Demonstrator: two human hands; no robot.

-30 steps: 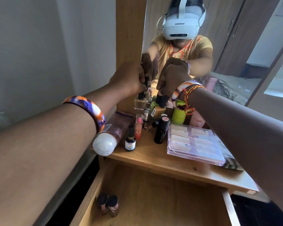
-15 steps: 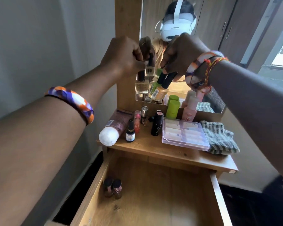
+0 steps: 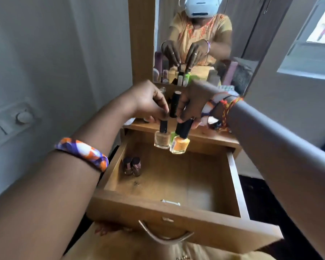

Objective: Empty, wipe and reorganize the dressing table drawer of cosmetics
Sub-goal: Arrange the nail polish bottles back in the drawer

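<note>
The wooden drawer (image 3: 235, 177) is pulled out below the dressing table top (image 3: 204, 135). My left hand (image 3: 148, 102) pinches the black cap of a beige nail polish bottle (image 3: 162, 140) hanging over the drawer's back. My right hand (image 3: 192, 106) grips the black caps of an orange nail polish bottle (image 3: 179, 145) and a green bottle (image 3: 173, 136) half hidden behind it. Two small brown nail polish bottles (image 3: 132, 166) stand in the drawer's left part.
A black tube (image 3: 174, 103) stands on the table top behind my hands. The mirror (image 3: 251, 44) reflects more bottles and the person. A wall switch panel (image 3: 11, 121) is at the left. The drawer's metal handle (image 3: 165, 238) faces me.
Both hands have come down from mirror height to just above the open drawer, carrying the nail polish bottles. The view has tilted down onto the drawer.
</note>
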